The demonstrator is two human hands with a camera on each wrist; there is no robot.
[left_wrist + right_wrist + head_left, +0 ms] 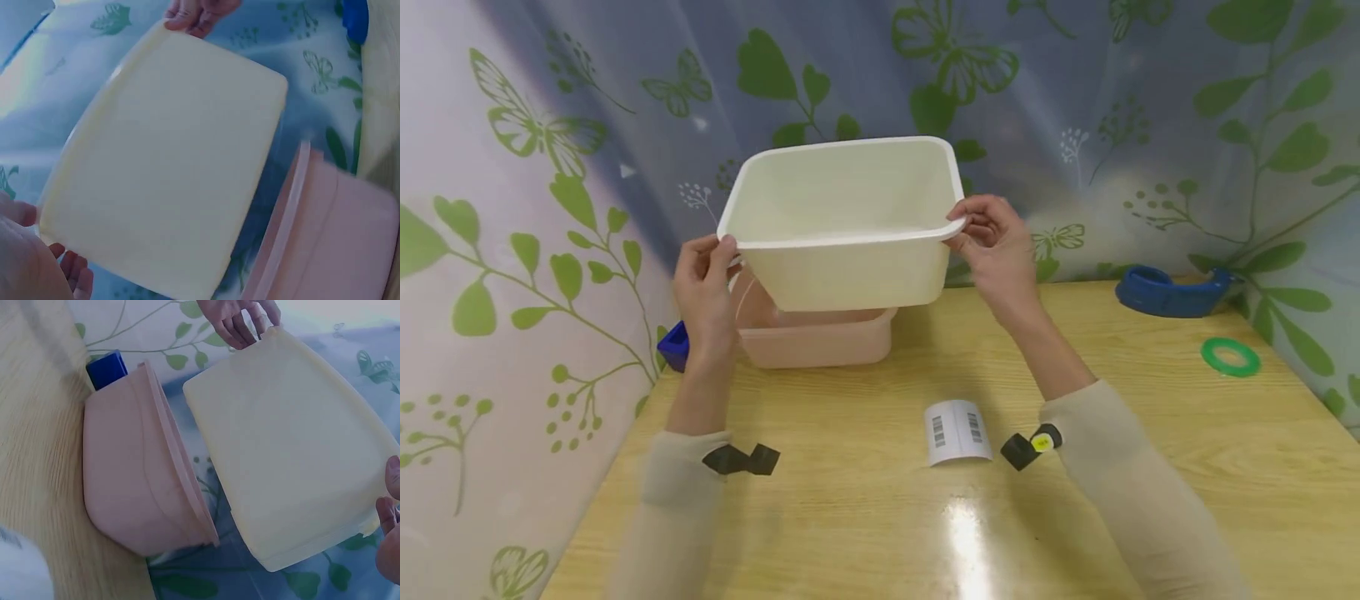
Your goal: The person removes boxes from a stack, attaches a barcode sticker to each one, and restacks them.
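Observation:
A white plastic basin (pixel 850 271) hangs in the air, its open top tipped toward me in the head view. My left hand (pixel 706 287) pinches its near left rim corner, and my right hand (pixel 996 246) pinches the near right one. Below and behind it, a pink basin (pixel 820 343) stands on the table near the curtain, partly hidden by the white one. Both wrist views show the white basin's outer side, with the pink basin (pixel 137 462) beside it.
A white label sheet with barcodes (pixel 957 429) lies curled on the wooden table (pixel 850 508). At the back right are a blue tape dispenser (pixel 1172 293) and a green ring (pixel 1230 357). A blue object (pixel 674 346) sits left of the pink basin. A patterned curtain (pixel 865 75) hangs behind.

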